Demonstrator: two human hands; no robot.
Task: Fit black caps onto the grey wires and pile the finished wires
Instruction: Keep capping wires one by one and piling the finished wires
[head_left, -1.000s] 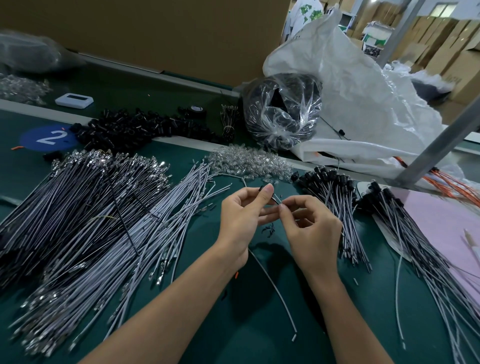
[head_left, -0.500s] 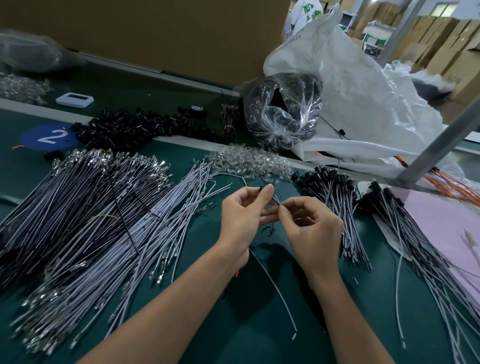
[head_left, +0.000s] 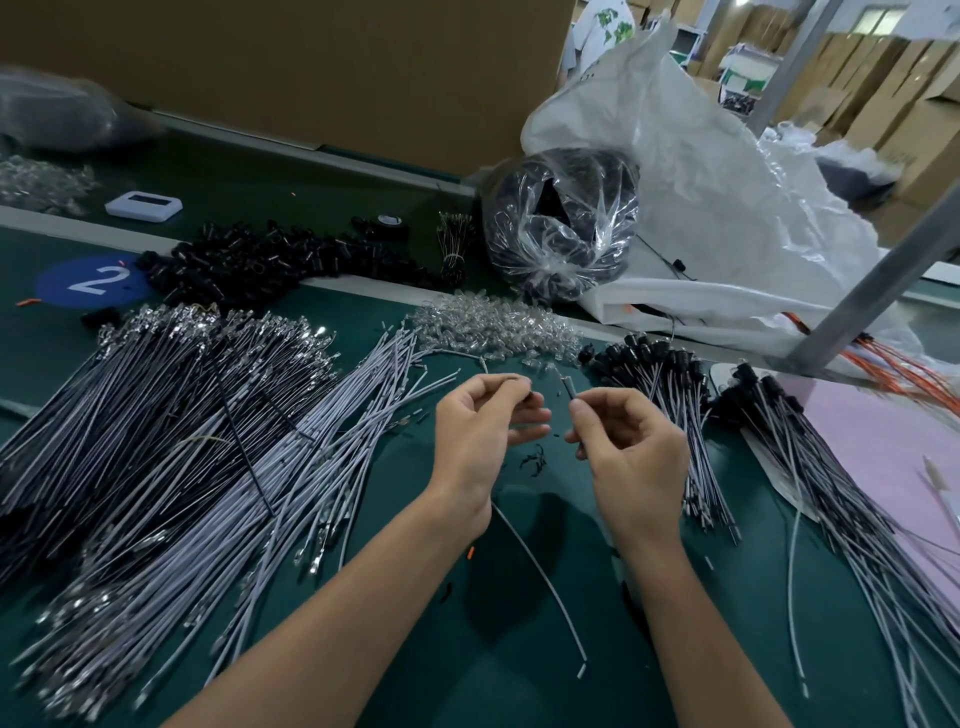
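Grey wires (head_left: 182, 441), uncapped: one broad spread, 9 o'clock. Capped wires (head_left: 670, 415): two piles, 2 o'clock. Loose black caps (head_left: 249, 260): one heap, 11 o'clock. Two hands, previously fingertip-joined, now apart: right hand (head_left: 634, 457) pinches one wire end (head_left: 570, 388); left hand (head_left: 478, 441) pinches one cap (head_left: 527, 397), centre.

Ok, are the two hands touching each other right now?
Apart. The head view shows green table between the fingertips of the left hand, pinching a black cap, and the right hand, pinching a wire.
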